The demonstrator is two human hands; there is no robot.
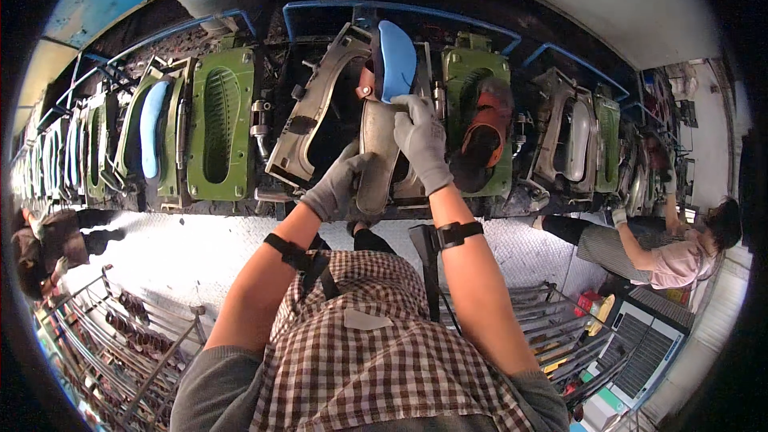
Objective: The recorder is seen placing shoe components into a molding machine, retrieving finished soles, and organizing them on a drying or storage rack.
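Note:
At the middle mould of the row, a dull metal shoe last [374, 148] stands between my two grey-gloved hands. My left hand [340, 184] is closed around its near left side. My right hand [420, 140] grips its upper right, with the fingertips by the lower end of a blue sole-shaped piece [396, 60]. A brown strap piece [366, 82] with a round metal fastener shows left of the blue piece. Behind my hands, the open metal mould frame [308, 116] leans to the left. My palms and some fingertips are hidden.
Green sole moulds [220, 124] flank this station; the right one bears a reddish-brown shoe upper [490, 116]. Another blue piece [152, 128] lies farther left. Blue rails [400, 5] run behind. Metal racks [136, 336] stand behind me, and a co-worker [664, 248] works at right.

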